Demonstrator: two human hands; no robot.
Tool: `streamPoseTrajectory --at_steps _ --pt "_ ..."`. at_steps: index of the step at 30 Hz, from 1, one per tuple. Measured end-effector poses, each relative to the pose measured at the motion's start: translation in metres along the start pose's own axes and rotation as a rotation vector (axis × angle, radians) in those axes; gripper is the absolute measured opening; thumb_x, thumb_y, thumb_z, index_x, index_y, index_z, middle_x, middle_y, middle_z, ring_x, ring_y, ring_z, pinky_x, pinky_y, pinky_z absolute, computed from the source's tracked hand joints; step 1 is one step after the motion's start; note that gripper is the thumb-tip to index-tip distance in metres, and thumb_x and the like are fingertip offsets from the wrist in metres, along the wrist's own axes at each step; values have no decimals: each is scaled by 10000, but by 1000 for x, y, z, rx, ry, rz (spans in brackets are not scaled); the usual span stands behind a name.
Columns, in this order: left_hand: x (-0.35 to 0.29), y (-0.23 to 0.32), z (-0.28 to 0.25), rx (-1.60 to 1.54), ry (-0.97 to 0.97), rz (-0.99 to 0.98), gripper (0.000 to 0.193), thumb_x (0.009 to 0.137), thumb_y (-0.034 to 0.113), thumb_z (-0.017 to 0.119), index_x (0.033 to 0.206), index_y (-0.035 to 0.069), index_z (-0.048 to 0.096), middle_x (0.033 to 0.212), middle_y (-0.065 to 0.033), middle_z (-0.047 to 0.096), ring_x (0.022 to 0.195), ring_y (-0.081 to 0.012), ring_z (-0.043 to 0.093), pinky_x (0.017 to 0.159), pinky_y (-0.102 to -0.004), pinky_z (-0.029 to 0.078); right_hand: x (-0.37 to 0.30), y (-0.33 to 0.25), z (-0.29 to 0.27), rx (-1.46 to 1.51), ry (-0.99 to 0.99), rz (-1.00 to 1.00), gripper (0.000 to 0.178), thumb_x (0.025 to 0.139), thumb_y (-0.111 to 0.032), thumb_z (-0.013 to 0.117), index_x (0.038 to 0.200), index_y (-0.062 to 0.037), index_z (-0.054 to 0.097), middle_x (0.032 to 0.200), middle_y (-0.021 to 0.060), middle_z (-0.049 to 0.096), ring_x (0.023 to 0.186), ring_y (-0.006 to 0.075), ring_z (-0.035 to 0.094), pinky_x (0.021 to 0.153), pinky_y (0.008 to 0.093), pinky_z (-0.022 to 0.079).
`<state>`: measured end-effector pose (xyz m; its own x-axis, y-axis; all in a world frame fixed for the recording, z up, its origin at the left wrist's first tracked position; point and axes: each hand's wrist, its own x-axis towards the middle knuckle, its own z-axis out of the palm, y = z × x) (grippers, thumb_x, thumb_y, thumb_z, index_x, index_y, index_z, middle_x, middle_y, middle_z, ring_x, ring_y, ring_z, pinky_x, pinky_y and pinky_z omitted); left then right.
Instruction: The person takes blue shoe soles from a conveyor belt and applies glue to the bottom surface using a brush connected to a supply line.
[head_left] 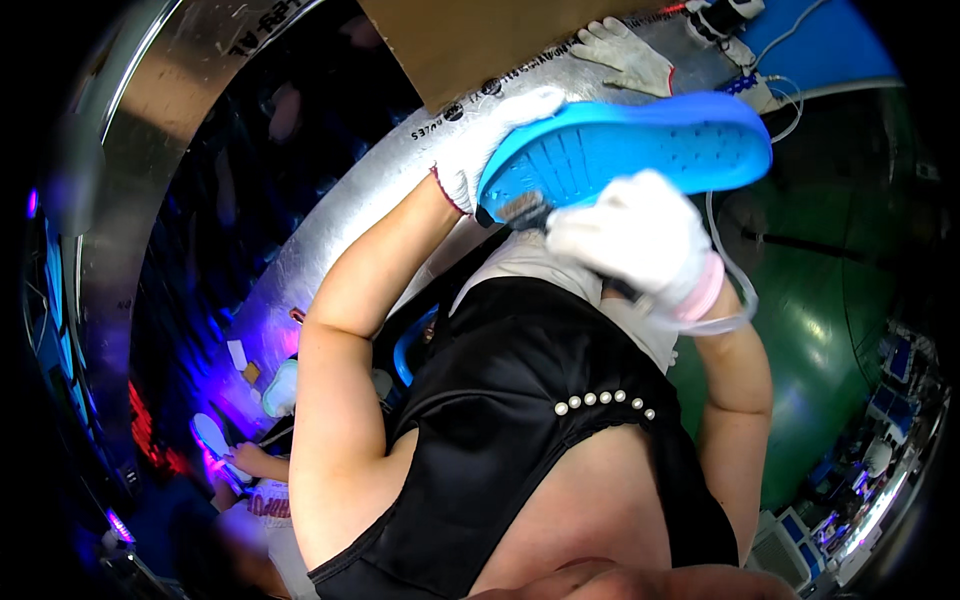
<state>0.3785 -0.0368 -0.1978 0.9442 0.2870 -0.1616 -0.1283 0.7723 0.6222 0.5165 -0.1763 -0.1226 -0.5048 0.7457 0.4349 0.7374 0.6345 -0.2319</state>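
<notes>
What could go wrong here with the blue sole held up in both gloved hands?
1. The left hand grips only one end of the blue sole, so it may slip or flex.
2. The right hand works a dark tool at the sole's edge; a slip could hit the glove.
3. A thin cable loops by the right wrist and might snag.

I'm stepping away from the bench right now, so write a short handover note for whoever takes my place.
Left hand, white-gloved, grips the heel end of the bright blue moulded shoe sole, held up with its tread side facing the camera.
Right hand, white-gloved, presses a small dark brush-like tool against the sole's near edge.
A spare white glove lies on the metal bench behind.
Done: cannot tell from this view how much of the edge is worked.
Left: the sole is not yet set down.
</notes>
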Motion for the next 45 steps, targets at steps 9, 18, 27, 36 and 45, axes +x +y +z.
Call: streamPoseTrajectory --at_steps 9,18,27,36,45 --pt "1 -2 9 -196 -36 18 602 921 510 490 1293 38 519 1220 -195 586 1042 -287 620 900 -417 516 -7 -8 13 -92 83 -42 216 685 -149 654 900 -135 669 978 -8 678 650 127 556 550 267 414" --pt "-7 1 -12 93 241 -7 326 911 284 605 1144 59 633 1066 -74 660 958 -172 625 846 -333 515 -9 -12 0 53 -93 47 197 684 -113 685 880 -108 693 930 72 697 714 214 651 645 295 490" --pt "-7 8 -17 335 115 116 464 852 359 657 1178 32 616 1021 -101 659 913 -217 645 815 -351 528 -13 -22 -5 -94 -155 12 250 685 -109 632 924 -101 702 1014 62 694 679 174 623 591 296 489" --pt "-23 25 -25 775 -2 306 497 889 344 602 1321 115 516 1327 -112 500 1218 -248 493 1016 -366 406 -20 -33 -9 -169 -31 0 349 652 -99 656 993 -159 697 987 4 689 571 116 544 487 259 435" --pt "-25 29 -54 1181 -116 643 437 935 210 512 1356 96 477 1391 -159 446 1289 -296 439 1083 -389 350 -19 -35 -27 -172 -29 65 222 668 -85 660 876 -136 716 939 68 714 589 157 601 507 249 451"
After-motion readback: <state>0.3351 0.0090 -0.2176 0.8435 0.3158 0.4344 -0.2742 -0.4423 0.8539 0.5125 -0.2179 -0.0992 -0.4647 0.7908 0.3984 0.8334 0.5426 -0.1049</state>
